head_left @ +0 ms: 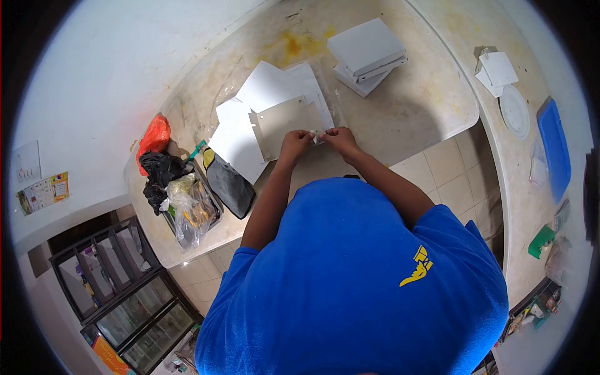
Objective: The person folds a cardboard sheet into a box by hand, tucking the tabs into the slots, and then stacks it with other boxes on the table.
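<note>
An unfolded cardboard box (284, 125) lies on the table in front of me, its grey-brown inner side facing up. At its near right corner my left hand (296, 144) and my right hand (338, 139) almost meet. Both are closed, fingertips pinching small white flaps of the box. The fingers partly hide that corner. Beneath and beyond the box, white flat cardboard sheets (265, 87) are spread out. Farther right stands a stack of folded white boxes (367, 47).
On the left are a dark pouch (229, 184), a tray holding a clear plastic bag (190, 209), a black bag (164, 169) and a red bag (157, 132). A side counter at right carries a white plate (514, 112) and a blue tray (554, 150).
</note>
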Motion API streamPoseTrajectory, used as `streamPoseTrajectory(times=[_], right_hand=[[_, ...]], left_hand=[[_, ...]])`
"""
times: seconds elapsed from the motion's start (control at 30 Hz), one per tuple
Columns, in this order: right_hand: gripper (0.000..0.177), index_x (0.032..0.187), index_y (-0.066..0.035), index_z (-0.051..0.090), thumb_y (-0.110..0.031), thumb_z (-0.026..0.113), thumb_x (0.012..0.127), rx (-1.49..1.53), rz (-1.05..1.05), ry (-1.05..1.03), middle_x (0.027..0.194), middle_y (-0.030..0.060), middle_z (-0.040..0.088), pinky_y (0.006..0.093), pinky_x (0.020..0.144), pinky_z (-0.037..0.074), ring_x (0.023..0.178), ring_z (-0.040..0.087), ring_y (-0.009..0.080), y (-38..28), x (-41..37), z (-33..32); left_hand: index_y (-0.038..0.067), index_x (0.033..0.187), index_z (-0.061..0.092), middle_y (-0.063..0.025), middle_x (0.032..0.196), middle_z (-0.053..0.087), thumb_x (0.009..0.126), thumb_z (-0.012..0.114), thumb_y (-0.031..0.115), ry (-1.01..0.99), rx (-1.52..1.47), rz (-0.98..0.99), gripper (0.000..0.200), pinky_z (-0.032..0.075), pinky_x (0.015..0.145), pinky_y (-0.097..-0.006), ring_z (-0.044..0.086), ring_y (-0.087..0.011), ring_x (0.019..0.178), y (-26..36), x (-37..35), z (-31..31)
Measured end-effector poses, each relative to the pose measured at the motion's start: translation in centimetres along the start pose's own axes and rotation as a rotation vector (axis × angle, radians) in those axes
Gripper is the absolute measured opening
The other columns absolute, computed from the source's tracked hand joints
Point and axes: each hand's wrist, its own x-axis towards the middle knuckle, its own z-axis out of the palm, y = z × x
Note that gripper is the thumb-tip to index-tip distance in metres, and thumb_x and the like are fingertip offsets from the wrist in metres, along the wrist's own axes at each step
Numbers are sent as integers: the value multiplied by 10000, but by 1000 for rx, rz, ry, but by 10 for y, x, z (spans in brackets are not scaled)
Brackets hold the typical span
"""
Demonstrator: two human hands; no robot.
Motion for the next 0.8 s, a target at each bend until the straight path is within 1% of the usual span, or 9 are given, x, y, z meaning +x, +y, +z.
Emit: streamPoseTrajectory(times=[0.07,0.17,0.23,0.37,0.47,0.53,0.63,0.73,0.8], right_hand=[[304,927,-17,674,-274,739,779,27,25,-16,827,23,652,261,693,427,749,552,91,0,1,-1],[299,927,-14,675,-263,740,776,53,67,-14,825,26,652,263,698,427,761,553,95,-9,-7,-1],[288,912,6,683,-233,747,763,83,82,11,804,41,658,274,695,437,752,563,107,-10,-5,-2],[281,923,-1,687,-229,742,768,80,79,-69,833,42,669,270,730,435,794,571,107,-11,-4,-4],[279,937,-5,692,-225,736,772,60,43,-86,846,50,678,270,736,444,801,585,111,-9,-2,-3],[273,945,-10,698,-219,731,772,34,40,-86,841,60,686,270,731,454,794,595,112,-12,-4,-3],[290,954,9,694,-246,687,816,-173,-14,-135,868,73,683,284,755,442,817,587,118,-13,-4,-4],[287,976,4,693,-231,683,811,-483,-228,5,857,121,697,300,751,485,796,647,158,-26,-20,-2],[278,996,-11,691,-208,685,800,-373,-178,-17,847,134,698,302,722,510,764,668,178,-27,-19,-5]], left_hand=[[-24,877,684,-37,730,647,851,652,228,-25,-160,-43,255,427,626,-252,533,-86,662,-3,-2,1],[-14,894,682,-13,759,641,863,643,208,-63,-192,-30,227,418,654,-238,529,-78,685,-9,2,-1],[11,911,675,-8,765,644,875,637,227,-85,-192,-51,222,411,632,-224,531,-72,678,-6,1,-4],[20,925,652,-15,795,645,884,630,238,-124,-239,-33,223,418,667,-222,541,-77,708,-11,4,-4],[25,897,630,-26,809,640,881,634,223,-107,-241,8,199,427,696,-233,546,-83,737,-11,3,-2],[25,886,618,-31,802,637,872,646,212,-44,-200,10,190,430,691,-238,550,-90,733,-7,1,1],[21,881,606,-45,805,640,858,663,197,-5,-128,21,186,445,693,-245,568,-104,739,2,-6,2],[12,898,602,-63,818,648,847,672,186,28,-141,-4,194,466,696,-252,594,-121,748,-4,-3,6],[6,907,610,-79,823,661,834,683,180,45,-148,-13,202,477,691,-259,613,-132,749,-9,0,7]])
